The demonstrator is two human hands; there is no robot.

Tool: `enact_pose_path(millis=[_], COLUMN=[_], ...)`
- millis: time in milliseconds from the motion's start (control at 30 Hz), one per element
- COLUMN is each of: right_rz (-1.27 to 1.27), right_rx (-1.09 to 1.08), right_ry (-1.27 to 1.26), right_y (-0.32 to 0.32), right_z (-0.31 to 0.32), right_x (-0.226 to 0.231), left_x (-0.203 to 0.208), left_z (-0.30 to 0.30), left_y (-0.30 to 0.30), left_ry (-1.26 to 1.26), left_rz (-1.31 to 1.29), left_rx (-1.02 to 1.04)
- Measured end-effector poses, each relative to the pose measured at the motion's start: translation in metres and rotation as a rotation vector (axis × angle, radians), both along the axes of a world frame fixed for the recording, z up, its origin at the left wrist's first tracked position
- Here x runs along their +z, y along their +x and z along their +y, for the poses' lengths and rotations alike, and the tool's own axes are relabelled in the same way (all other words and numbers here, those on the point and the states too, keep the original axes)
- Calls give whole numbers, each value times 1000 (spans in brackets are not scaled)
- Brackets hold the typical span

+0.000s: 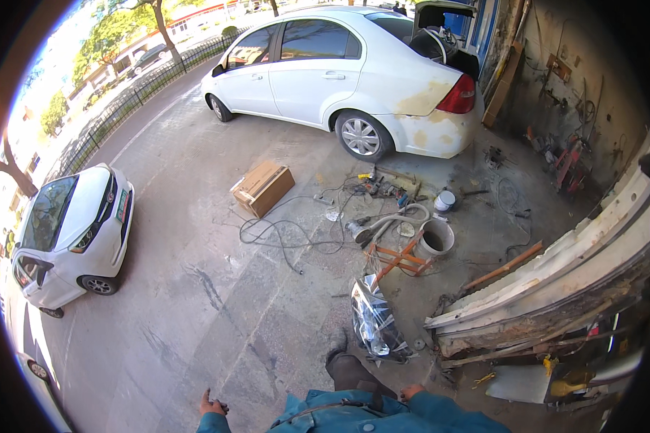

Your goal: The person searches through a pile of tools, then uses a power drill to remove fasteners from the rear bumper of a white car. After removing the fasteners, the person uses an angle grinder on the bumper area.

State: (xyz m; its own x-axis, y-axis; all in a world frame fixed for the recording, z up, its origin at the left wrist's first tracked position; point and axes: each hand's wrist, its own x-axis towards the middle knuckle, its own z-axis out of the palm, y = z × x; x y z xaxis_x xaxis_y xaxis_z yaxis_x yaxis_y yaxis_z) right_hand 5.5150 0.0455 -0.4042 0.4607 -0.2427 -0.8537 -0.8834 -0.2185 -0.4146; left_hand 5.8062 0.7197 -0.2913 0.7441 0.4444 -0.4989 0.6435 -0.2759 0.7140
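Note:
My left hand hangs low beside my body over the paved floor. Its index finger is stretched out, and nothing shows in the hand. My right hand is close to my right thigh; only a small part shows, and I cannot make out its fingers. The nearest thing ahead of it is a shiny silver, foil-like piece with dark edges on the floor, just right of my shoe. Beyond that piece are a reddish-brown crossed frame and a large white bucket.
A white car with patchy tan filler stands ahead. Another white car is at left. A cardboard box, looping cables, a grey hose and power tools lie between. Large pale panels lean at right.

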Motion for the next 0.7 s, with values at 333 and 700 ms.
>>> enact_pose_path(millis=[333,700], right_rz=[-327,69], right_rx=[-459,-818], right_ry=[-40,-164], right_y=[388,516], right_z=[-138,-178], right_x=[68,40], left_x=[14,-44], left_z=[-104,-246], left_y=[186,617], left_ry=[268,33], left_rz=[478,305], left_rx=[-517,-403])
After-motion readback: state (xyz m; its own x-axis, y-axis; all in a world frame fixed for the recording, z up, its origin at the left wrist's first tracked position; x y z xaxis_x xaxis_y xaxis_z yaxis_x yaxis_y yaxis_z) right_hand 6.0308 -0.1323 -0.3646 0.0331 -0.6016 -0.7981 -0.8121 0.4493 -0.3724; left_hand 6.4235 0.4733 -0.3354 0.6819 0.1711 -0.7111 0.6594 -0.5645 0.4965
